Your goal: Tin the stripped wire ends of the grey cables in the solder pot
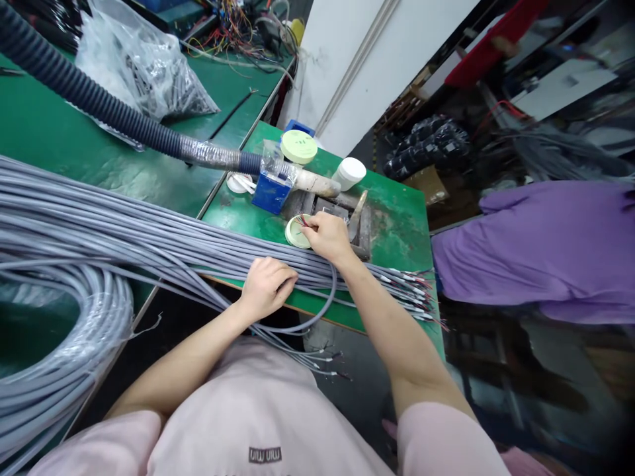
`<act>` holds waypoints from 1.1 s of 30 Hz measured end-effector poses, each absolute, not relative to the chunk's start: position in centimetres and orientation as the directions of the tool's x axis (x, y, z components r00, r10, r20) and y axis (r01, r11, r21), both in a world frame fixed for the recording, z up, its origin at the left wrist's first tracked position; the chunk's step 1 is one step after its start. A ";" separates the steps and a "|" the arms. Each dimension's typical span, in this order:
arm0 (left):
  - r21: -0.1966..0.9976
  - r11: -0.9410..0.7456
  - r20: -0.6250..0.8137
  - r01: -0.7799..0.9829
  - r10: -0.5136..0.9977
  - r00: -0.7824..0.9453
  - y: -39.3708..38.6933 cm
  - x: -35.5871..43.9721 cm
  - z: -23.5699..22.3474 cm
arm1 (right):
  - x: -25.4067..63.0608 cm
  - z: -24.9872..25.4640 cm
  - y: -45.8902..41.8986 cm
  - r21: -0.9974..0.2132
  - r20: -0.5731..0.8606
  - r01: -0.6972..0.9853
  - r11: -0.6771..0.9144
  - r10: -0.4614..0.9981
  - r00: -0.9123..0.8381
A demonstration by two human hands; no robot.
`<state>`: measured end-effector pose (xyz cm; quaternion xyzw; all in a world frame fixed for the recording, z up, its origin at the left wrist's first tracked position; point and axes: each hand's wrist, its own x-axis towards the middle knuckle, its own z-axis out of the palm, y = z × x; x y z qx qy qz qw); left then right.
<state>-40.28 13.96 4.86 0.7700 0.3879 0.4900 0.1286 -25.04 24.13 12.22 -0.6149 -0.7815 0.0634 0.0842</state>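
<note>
My right hand (327, 237) is closed in a pinch on the stripped end of a grey cable (331, 297). It holds the thin coloured wires over a small pale green round tin (294, 233) on the green table (401, 218). The cable loops down and back under the hand. My left hand (268, 285) rests curled on the bundle of grey cables (124, 231) near the table's front edge, fingers closed on one of them. Stripped cable ends (411, 291) fan out to the right of my right forearm.
A dark corrugated hose (89, 99) runs across to a blue box (272, 188) and a nozzle. A green lid (298, 145) and white jar (350, 172) stand behind. Coiled grey cable (64, 344) lies left. A person in purple (540, 244) is at right. A plastic bag (143, 66) sits at the back.
</note>
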 end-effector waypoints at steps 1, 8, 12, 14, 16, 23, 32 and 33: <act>0.581 -0.664 0.652 0.471 0.726 0.220 14.0 -40.3 4.9 | -25.1 12.3 24.1 -0.197 0.052 0.951 0.238 0.971 -0.233; 0.602 -0.649 0.628 0.466 0.745 0.226 14.0 -40.3 5.0 | -22.1 13.9 24.4 -0.330 0.223 0.911 0.248 0.958 -0.180; 0.595 -0.656 0.641 0.464 0.736 0.220 14.0 -40.3 5.0 | -19.1 13.9 25.6 -0.339 0.254 0.931 0.136 0.966 -0.049; 0.593 -0.660 0.646 0.461 0.732 0.218 14.1 -40.3 5.1 | -18.1 13.3 26.2 -0.324 0.234 0.943 0.078 0.972 0.000; 0.590 -0.662 0.652 0.462 0.728 0.212 14.1 -40.2 5.1 | -17.5 12.6 26.8 -0.303 0.218 0.953 0.028 0.975 0.040; 0.599 -0.659 0.644 0.456 0.734 0.215 14.2 -40.2 5.2 | -16.6 11.1 28.2 -0.265 0.174 0.963 -0.056 0.979 0.105; 0.593 -0.663 0.643 0.457 0.732 0.227 14.1 -40.2 5.3 | -16.3 10.4 28.7 -0.183 0.138 0.979 -0.091 0.983 0.117; 0.594 -0.660 0.638 0.459 0.735 0.232 14.1 -40.2 5.3 | -16.4 10.3 28.8 -0.181 0.132 0.979 -0.094 0.984 0.119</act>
